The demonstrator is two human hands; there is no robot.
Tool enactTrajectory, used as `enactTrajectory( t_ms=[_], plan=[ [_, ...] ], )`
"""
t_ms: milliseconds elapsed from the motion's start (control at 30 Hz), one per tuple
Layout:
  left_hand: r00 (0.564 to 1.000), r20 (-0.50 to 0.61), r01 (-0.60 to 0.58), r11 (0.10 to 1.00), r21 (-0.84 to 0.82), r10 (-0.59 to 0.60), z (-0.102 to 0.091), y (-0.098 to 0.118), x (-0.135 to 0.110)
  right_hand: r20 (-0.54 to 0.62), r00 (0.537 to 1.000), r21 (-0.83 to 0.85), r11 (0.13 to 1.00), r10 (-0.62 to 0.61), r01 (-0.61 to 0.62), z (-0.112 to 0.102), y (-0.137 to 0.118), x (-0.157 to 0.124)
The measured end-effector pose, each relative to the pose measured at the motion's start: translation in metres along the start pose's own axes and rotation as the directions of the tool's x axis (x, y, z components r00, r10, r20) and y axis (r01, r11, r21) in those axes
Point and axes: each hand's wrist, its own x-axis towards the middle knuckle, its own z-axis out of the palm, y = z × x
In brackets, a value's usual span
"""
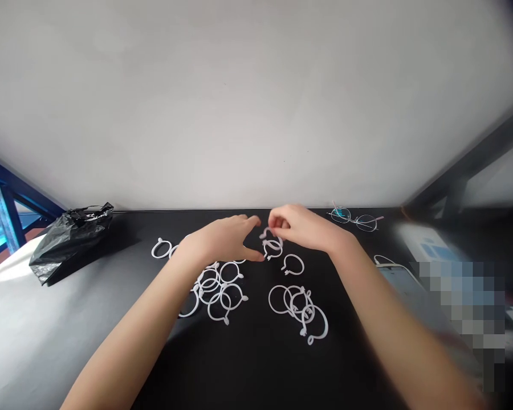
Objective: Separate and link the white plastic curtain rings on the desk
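Note:
White plastic curtain rings, each with a small eyelet, lie on the black tabletop. My right hand is closed, its fingertips pinching one slightly blurred curtain ring. Just under that ring is another one, and a separate open ring rests nearer to me. My left hand hovers over the left pile, thumb and fingers spread with nothing between them. Below its wrist a tangle of overlapping rings shows, partly hidden by the forearm. A smaller cluster of rings lies at front centre-right.
A crumpled black plastic bag sits at the left. Round wire-framed glasses lie at the back right near the pale wall. A phone with a white cable is beyond my right forearm. Blue metal framing stands far left.

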Motion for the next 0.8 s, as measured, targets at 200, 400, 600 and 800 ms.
enactTrajectory(
  t_ms=[200, 400, 600, 800],
  plan=[
    [0.775, -0.505, -0.514, 0.843, -0.158, 0.378, -0.017, 0.015, -0.033, -0.505, 0.839, 0.468, 0.753, -0.203, 0.463, 0.013, -0.037, -0.006],
    [0.679, -0.622, -0.599, 0.784, -0.162, 0.39, -0.021, 0.029, -0.048, -0.573, 0.802, 0.524, 0.677, -0.17, 0.518, 0.017, -0.057, -0.02],
    [0.685, -0.603, -0.664, 0.691, -0.286, 0.409, -0.023, 0.022, -0.049, -0.638, 0.753, 0.505, 0.651, -0.16, 0.566, 0.012, -0.057, -0.023],
    [0.703, -0.64, -0.669, 0.593, -0.448, 0.31, -0.02, 0.025, -0.047, -0.681, 0.712, 0.476, 0.635, -0.172, 0.609, 0.01, -0.052, -0.02]
  ],
)
